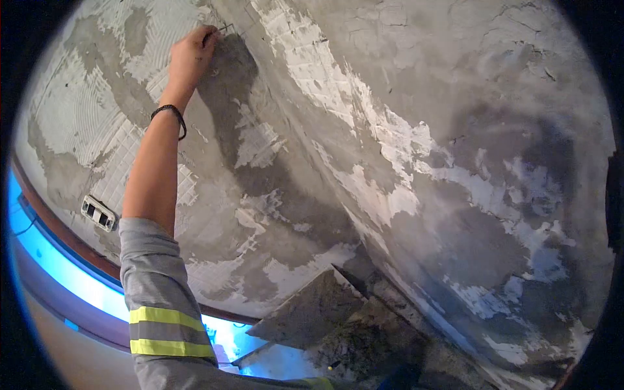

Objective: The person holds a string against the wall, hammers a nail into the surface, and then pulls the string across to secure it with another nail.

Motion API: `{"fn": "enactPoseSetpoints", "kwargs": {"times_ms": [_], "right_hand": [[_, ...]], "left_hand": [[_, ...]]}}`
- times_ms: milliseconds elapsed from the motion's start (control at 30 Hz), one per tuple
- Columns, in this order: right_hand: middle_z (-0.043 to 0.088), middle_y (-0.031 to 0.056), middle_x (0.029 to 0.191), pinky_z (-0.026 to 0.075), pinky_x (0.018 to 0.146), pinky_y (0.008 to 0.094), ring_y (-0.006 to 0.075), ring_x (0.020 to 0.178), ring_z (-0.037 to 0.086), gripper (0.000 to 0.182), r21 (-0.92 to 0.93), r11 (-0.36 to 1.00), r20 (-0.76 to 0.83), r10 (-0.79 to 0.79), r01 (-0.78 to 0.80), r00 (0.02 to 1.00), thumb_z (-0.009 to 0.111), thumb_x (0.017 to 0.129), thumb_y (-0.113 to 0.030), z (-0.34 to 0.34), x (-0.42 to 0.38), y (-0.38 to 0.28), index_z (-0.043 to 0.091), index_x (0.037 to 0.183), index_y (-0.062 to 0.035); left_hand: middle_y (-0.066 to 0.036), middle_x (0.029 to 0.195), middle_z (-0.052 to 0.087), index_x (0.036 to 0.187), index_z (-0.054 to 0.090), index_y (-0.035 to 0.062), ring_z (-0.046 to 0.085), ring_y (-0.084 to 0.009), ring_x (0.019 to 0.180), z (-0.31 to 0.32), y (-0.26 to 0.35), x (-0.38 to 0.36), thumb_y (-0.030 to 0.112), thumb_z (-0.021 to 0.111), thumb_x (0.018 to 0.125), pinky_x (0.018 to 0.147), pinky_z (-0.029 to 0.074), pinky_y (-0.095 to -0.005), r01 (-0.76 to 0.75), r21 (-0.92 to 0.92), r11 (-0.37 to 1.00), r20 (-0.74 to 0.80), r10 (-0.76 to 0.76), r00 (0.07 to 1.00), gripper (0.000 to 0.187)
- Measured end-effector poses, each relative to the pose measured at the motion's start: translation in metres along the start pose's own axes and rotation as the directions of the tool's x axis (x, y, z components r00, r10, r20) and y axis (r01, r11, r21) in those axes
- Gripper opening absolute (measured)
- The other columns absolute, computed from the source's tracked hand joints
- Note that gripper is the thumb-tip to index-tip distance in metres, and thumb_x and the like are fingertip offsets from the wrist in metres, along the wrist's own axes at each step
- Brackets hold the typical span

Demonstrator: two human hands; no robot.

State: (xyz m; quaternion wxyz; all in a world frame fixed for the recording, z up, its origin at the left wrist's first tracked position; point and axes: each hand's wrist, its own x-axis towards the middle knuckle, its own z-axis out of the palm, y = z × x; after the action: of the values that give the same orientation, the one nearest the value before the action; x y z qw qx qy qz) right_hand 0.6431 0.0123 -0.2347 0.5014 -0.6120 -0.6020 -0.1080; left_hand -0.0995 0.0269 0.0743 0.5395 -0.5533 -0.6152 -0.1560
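Observation:
My left hand [192,54] is raised to the rough wall [214,149], close to the inside corner where two walls meet. Its fingers are closed in a pinch on a thin dark rod [225,28], nail-like in size, whose tip points right toward the corner. The exact kind of rod is too small to make out. A dark braided band [170,112] circles the wrist, and the grey sleeve [162,279] has yellow stripes. My right hand is out of view; part of a yellow-striped grey sleeve [318,383] shows at the bottom edge.
Patchy grey mortar and white ridged adhesive cover both walls, including the right wall [422,214]. An electrical box [99,213] is set in the left wall beside a brown frame [71,244] and a bright opening. Grey slabs [312,309] and dark rubble [354,348] lie below the corner.

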Motion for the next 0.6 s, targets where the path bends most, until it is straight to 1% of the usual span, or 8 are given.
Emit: {"fn": "enactPoseSetpoints", "kwargs": {"times_ms": [133,200,267,333,400,467,533,600], "right_hand": [[0.048,0.0091,0.071,0.041,0.059,0.0384,0.0221,0.062,0.045,0.039,0.065,0.998,0.043,-0.015,0.012,0.999,0.067,0.091,-0.041,-0.004,0.0,0.007,0.052,0.084,-0.0052],[0.047,0.0088,0.07,0.041,0.058,0.0381,0.0219,0.062,0.045,0.039,0.023,1.0,0.018,-0.002,0.001,1.0,0.067,0.092,-0.041,-0.003,0.001,-0.002,0.052,0.083,-0.0055],[0.047,0.0085,0.069,0.04,0.058,0.0378,0.0217,0.061,0.045,0.039,-0.024,1.0,-0.006,0.009,-0.009,1.0,0.066,0.092,-0.041,-0.001,0.002,-0.009,0.052,0.083,-0.0059],[0.048,0.0087,0.069,0.04,0.057,0.0377,0.0218,0.06,0.045,0.038,-0.005,1.0,-0.039,-0.023,0.022,0.999,0.066,0.092,-0.041,0.0,0.003,-0.014,0.052,0.083,-0.0067],[0.049,0.0091,0.069,0.041,0.057,0.038,0.0219,0.061,0.046,0.038,-0.01,1.0,-0.019,-0.03,0.029,0.999,0.067,0.091,-0.041,-0.001,0.003,-0.011,0.052,0.083,-0.0066],[0.049,0.0094,0.07,0.041,0.057,0.0383,0.0219,0.061,0.047,0.039,-0.012,0.999,0.0,-0.04,0.04,0.999,0.068,0.091,-0.041,-0.002,0.004,-0.008,0.052,0.083,-0.0065],[0.052,0.0106,0.074,0.042,0.057,0.0392,0.0223,0.064,0.048,0.038,-0.022,1.0,0.005,-0.02,0.02,1.0,0.068,0.09,-0.041,-0.004,0.002,-0.002,0.053,0.084,-0.0066],[0.055,0.0112,0.081,0.043,0.065,0.0386,0.0225,0.073,0.051,0.031,-0.008,1.0,0.011,-0.026,0.026,1.0,0.067,0.09,-0.033,-0.006,-0.003,-0.001,0.055,0.09,-0.0046]], "left_hand": [[-0.012,0.093,0.07,0.099,0.068,0.0102,0.067,-0.034,0.086,0.005,0.0,-0.003,0.02,0.062,0.089,0.074,0.053,-0.0406,-0.055,0.048,0.997,-0.066,0.059,0.996,0.015],[-0.012,0.093,0.07,0.099,0.068,0.0103,0.066,-0.0346,0.085,0.007,-0.002,-0.001,0.02,0.061,0.09,0.073,0.053,-0.0417,-0.09,0.074,0.993,-0.091,0.096,0.991,0.015],[-0.011,0.098,0.069,0.101,0.067,0.0106,0.066,-0.0352,0.085,0.006,0.001,-0.002,0.023,0.058,0.093,0.074,0.053,-0.0422,-0.07,0.147,0.987,-0.04,0.077,0.996,0.017],[-0.011,0.097,0.069,0.1,0.067,0.0109,0.066,-0.0356,0.085,0.006,0.002,-0.002,0.023,0.058,0.093,0.074,0.052,-0.0429,-0.076,0.148,0.986,-0.032,0.082,0.996,0.017],[-0.01,0.097,0.069,0.099,0.067,0.0112,0.065,-0.036,0.085,0.006,0.002,0.001,0.024,0.057,0.093,0.073,0.052,-0.0437,-0.086,0.153,0.985,-0.019,0.09,0.996,0.017],[-0.012,0.09,0.068,0.098,0.063,0.0103,0.064,-0.0369,0.084,0.006,0.001,0.0,0.016,0.058,0.089,0.071,0.051,-0.0453,-0.115,0.164,0.98,-0.03,0.122,0.992,0.011],[-0.012,0.091,0.068,0.099,0.064,0.0113,0.065,-0.0362,0.084,0.007,0.005,-0.002,0.016,0.058,0.09,0.072,0.051,-0.0442,-0.087,0.144,0.986,-0.021,0.091,0.996,0.012],[-0.012,0.092,0.069,0.101,0.065,0.0123,0.065,-0.0355,0.085,0.0,0.008,0.002,0.017,0.059,0.09,0.073,0.052,-0.043,-0.071,0.131,0.989,-0.008,0.072,0.997,0.013]]}}
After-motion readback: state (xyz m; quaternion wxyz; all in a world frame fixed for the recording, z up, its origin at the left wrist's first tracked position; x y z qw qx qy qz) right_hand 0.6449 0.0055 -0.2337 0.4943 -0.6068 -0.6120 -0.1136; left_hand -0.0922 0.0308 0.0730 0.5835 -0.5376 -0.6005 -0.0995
